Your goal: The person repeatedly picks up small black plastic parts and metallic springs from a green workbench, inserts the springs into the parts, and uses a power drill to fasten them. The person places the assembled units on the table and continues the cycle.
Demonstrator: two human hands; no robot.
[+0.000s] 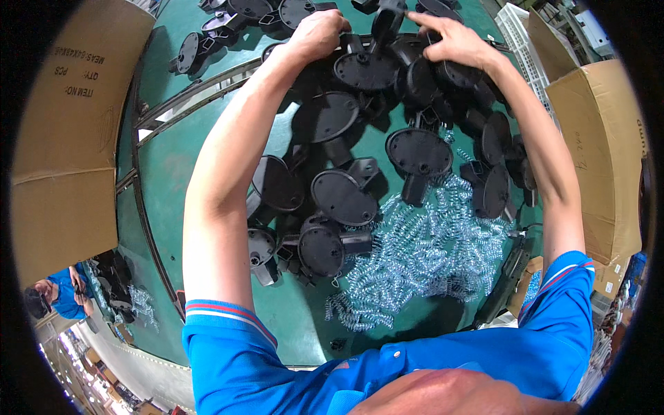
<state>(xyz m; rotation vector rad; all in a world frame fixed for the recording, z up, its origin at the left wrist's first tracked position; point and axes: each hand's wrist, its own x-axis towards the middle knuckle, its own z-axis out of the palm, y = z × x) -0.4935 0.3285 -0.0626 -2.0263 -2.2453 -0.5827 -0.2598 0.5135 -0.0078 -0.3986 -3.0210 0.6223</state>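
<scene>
Progress: early, judging by the big unsorted heap | left hand curled closed on black plastic parts at far bench edge | right hand fingers spread, pressing same heap | springs untouched nearby

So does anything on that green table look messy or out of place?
Nothing looks broken. The black plastic disc-shaped parts lie in a loose heap, tipped every way, and the shiny metal coil springs sprawl in a tangled pile beside them. The left hand and right hand both reach into the far end of the heap.
</scene>
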